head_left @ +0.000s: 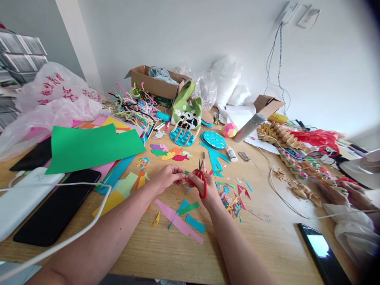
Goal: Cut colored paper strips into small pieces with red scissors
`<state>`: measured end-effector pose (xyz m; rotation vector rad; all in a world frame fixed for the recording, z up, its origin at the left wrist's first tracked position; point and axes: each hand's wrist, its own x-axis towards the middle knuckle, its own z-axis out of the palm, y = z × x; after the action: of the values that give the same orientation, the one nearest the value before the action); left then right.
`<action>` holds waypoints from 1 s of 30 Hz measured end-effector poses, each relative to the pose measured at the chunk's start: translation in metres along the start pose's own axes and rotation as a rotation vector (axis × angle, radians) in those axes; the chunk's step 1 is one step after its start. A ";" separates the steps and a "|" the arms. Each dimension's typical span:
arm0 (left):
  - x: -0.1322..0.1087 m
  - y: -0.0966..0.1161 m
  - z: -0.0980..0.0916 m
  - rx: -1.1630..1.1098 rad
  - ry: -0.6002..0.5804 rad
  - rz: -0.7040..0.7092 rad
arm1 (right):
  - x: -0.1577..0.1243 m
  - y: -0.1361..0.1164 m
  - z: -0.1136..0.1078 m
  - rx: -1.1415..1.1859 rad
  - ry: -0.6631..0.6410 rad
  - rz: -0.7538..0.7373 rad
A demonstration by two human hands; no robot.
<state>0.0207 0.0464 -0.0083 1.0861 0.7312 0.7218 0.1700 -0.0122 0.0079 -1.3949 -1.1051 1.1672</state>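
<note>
Over the middle of the table, my left hand (170, 176) is closed in a pinch, its fingertips close to those of my right hand. A tiny piece of green paper (186, 173) shows between the fingertips. My right hand (209, 187) is closed around red-handled scissors (202, 184), their blades pointing away from me. Small coloured paper bits lie under my hands, partly hidden. Just beyond them are several coloured paper fish (175, 154). Paper scraps (230, 198) are heaped right of my right hand, and pink paper strips (175, 217) lie nearer me.
Green paper sheets (89, 144), a power bank (32, 198) and a white cable (103, 206) are at left. Behind stand a green panda bag (187, 111) and a cardboard box (154, 81). At right are a phone (322, 249) and another person's hands (344, 194).
</note>
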 end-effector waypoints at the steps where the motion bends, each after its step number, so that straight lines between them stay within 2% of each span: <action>1: 0.000 -0.001 0.000 0.028 -0.010 0.009 | 0.000 0.000 0.000 -0.039 0.023 -0.046; 3: -0.001 -0.001 0.001 0.078 -0.025 0.013 | 0.001 0.000 -0.001 -0.065 0.035 -0.086; 9: -0.004 -0.001 0.003 0.108 -0.031 -0.032 | 0.000 -0.003 0.000 -0.054 0.034 -0.035; 17: -0.002 -0.002 0.001 0.020 -0.018 -0.056 | 0.000 0.001 0.001 -0.034 0.058 -0.091; 23: -0.003 -0.003 0.003 0.000 -0.036 -0.045 | 0.000 0.006 0.004 -0.011 0.137 -0.119; 30: 0.000 -0.006 0.004 -0.035 0.054 0.019 | -0.002 0.003 0.006 -0.053 0.167 -0.130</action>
<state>0.0254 0.0426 -0.0130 1.0461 0.7529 0.7799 0.1639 -0.0139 0.0048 -1.4117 -1.0966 0.9178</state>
